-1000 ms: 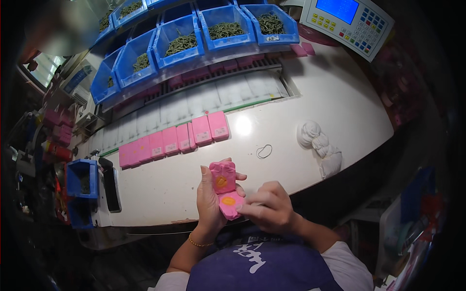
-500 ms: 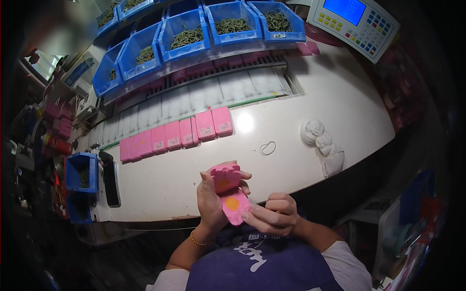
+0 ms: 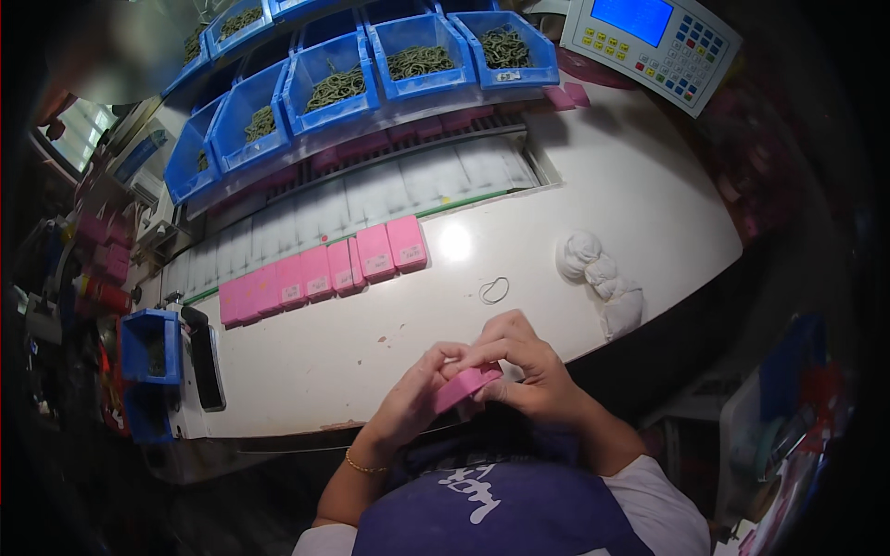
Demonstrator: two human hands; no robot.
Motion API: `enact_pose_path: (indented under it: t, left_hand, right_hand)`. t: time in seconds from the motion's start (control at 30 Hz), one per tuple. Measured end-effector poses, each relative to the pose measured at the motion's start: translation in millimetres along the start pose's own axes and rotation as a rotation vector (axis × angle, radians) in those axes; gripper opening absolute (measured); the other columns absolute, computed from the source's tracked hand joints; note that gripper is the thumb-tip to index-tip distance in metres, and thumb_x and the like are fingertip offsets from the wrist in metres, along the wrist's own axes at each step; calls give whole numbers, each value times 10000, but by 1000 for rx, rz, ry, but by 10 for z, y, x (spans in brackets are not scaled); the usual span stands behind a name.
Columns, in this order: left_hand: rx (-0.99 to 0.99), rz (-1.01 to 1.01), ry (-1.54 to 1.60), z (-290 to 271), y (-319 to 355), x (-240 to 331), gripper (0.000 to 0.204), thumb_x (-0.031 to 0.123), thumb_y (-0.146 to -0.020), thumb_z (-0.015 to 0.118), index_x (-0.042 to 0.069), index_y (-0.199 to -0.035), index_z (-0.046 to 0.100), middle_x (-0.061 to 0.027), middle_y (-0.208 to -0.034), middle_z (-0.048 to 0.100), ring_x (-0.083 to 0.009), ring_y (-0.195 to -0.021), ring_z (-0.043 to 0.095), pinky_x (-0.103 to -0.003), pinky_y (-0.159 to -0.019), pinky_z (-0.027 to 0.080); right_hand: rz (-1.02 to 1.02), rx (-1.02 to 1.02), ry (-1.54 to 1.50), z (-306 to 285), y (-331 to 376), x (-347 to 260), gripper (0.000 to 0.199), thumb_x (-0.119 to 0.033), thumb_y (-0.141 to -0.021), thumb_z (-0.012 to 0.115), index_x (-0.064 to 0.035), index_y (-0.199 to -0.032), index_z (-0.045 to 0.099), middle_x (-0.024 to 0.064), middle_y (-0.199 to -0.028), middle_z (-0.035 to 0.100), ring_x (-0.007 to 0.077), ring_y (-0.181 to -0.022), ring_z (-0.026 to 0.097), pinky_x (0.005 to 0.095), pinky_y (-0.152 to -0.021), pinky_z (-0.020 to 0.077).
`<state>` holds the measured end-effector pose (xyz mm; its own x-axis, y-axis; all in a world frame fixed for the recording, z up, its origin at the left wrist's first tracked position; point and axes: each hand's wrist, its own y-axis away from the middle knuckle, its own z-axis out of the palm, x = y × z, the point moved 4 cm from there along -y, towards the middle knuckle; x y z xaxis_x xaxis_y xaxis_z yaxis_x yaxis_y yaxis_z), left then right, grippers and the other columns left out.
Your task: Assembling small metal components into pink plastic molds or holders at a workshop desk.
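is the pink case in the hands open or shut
Shut: the flat pink rectangular case shows only one closed slab, edge-on, pinched between the left hand and right hand, no inside visible.

Head-worn fisheye view, looking steeply down over a white table (image 3: 352,361).

The single camera sits above the person's chest, close to the left hand (image 3: 413,398) and right hand (image 3: 524,371) at the near edge; it faces away from the body, so blue bins (image 3: 417,60) curve along the far rim and a keypad panel (image 3: 649,46) lies far right. Edges darken and bend.
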<state>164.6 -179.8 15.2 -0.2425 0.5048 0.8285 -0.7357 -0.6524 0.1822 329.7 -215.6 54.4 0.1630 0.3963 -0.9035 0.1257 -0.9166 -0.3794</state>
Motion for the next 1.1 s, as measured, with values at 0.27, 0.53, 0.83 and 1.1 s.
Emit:
enact_pose_path:
  t: [0.27, 0.53, 0.83, 1.1]
  left_hand:
    - [-301, -237, 271, -160, 18, -323, 479, 352, -891, 746, -10, -1168, 597, -67, -1127, 626, -146, -1059, 594, -280, -927, 466]
    - [327, 421, -793, -8, 16, 233, 270, 68, -784, 798, 5, -1014, 672, -86, -894, 708, -126, -799, 642, -271, -762, 518]
    - [526, 393, -597, -365, 110, 131, 189, -39, -852, 721, -26, -1020, 632, -113, -972, 714, -187, -966, 690, -331, -918, 548]
    - [437, 431, -518, -433, 82, 50, 382, -70, -843, 704, -17, -1183, 541, -156, -1127, 679, -188, -1043, 667, -335, -942, 538]
  right_hand:
    - [108, -150, -309, 59, -44, 46, 449, -265, -838, 774, -35, -1206, 657, 71, -1097, 642, 219, -1108, 531, 388, -1031, 381]
    - [196, 39, -16, 47, 48, 172, 307, -118, -901, 691, -49, -1198, 664, 85, -1032, 659, 187, -904, 610, 310, -852, 493]
    - [-97, 141, 908, -419, -109, 483, 258, -140, -763, 760, -104, -1011, 697, 25, -1035, 642, 261, -987, 560, 406, -864, 475]
    - [-185, -22, 1027, -329, -263, 638, 119, -81, -829, 683, -54, -919, 611, 75, -1007, 596, 279, -1002, 530, 409, -919, 418]
